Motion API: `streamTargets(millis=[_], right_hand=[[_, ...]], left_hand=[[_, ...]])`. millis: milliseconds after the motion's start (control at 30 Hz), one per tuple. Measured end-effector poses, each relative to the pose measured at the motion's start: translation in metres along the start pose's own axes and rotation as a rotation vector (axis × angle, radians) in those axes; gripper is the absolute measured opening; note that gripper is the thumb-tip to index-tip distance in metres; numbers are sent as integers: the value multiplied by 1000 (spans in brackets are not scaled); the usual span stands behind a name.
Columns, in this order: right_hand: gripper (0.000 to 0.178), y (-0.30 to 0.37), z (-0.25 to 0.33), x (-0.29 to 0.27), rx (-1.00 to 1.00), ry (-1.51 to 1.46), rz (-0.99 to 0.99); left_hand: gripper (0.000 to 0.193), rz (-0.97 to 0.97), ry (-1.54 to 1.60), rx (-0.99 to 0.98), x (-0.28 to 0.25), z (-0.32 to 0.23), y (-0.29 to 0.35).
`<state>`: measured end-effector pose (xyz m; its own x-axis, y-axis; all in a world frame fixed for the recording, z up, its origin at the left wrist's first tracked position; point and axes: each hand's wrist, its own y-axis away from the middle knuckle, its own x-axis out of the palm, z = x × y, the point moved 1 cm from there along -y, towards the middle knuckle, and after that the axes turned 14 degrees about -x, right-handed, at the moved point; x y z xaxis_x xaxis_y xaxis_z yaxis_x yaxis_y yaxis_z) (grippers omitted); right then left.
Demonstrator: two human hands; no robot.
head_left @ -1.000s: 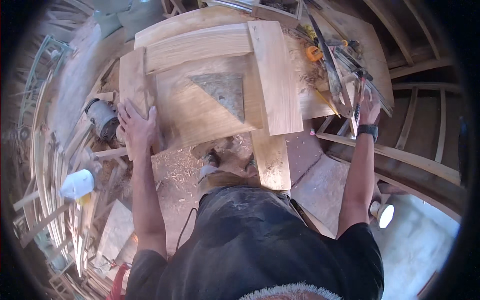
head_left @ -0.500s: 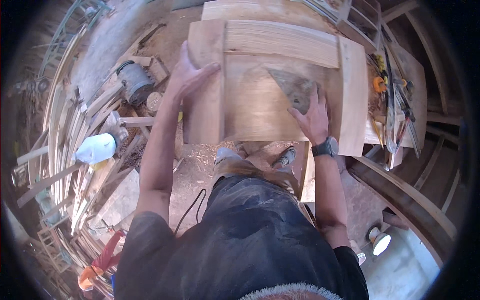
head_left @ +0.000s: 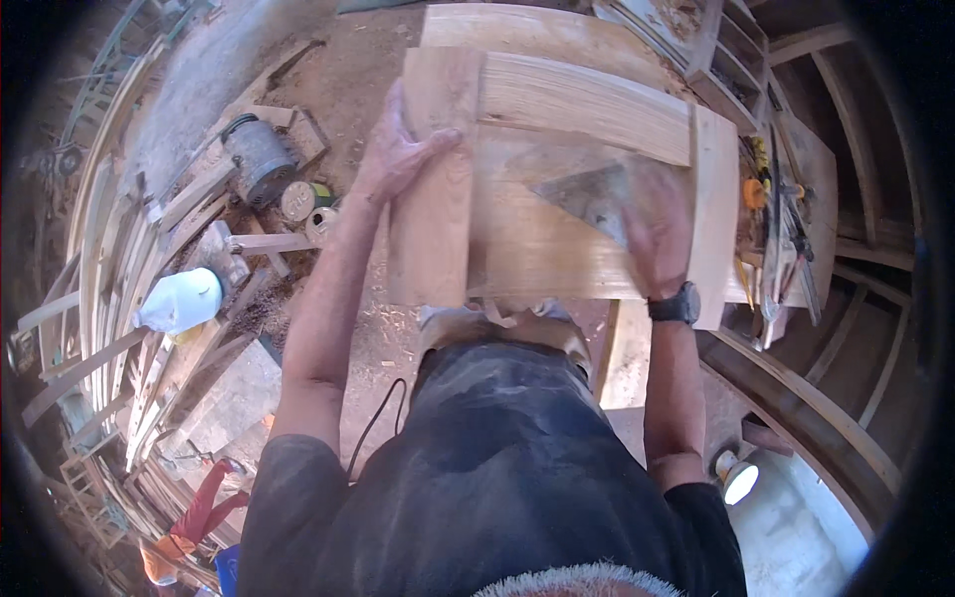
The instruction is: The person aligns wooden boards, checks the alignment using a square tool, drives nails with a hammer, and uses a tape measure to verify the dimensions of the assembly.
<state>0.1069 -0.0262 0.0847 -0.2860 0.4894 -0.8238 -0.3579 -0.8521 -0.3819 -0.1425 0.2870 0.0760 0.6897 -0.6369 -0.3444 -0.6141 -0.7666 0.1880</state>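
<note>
A framed wooden panel (head_left: 537, 254) lies in front of me, with a wide board (head_left: 434, 189) along its left side and another along its right. My left hand (head_left: 406, 149) is closed on the left board, thumb on the upper face and fingers at the outer edge. On the panel's right half, my right hand (head_left: 659, 227) is blurred by motion; its shape looks flat, with a watch at the wrist. From under it sticks out a dark grey triangular sheet (head_left: 587, 195), sandpaper-like, against the wood. The fingertips are too smeared to see well.
Hand tools with orange parts (head_left: 756, 193) lie to the panel's right. On the left are a grey cylindrical machine (head_left: 259, 159), cans (head_left: 298, 201), a whitish plastic jug (head_left: 183, 300) and stacked wood strips (head_left: 99, 289). A lit lamp (head_left: 738, 482) stands at lower right.
My right hand and the grey sheet have moved toward me across the panel, and the hand slightly right. The panel and left hand appear farther right as the view shifts.
</note>
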Motion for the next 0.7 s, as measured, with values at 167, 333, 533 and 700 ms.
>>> streamTargets(millis=[167,333,533,700], right_hand=[[66,-43,-151,-70,237,260,-219],[66,-64,-214,-59,390,-574,63],[57,-60,-217,-52,478,-590,134],[61,-53,-209,-53,583,-680,101]], left_hand=[[95,-18,179,-35,0,-19,7],[74,-11,-52,-125,-17,17,-45],[60,204,781,-227,-5,17,-74],[56,267,870,-268,2,6,-72]])
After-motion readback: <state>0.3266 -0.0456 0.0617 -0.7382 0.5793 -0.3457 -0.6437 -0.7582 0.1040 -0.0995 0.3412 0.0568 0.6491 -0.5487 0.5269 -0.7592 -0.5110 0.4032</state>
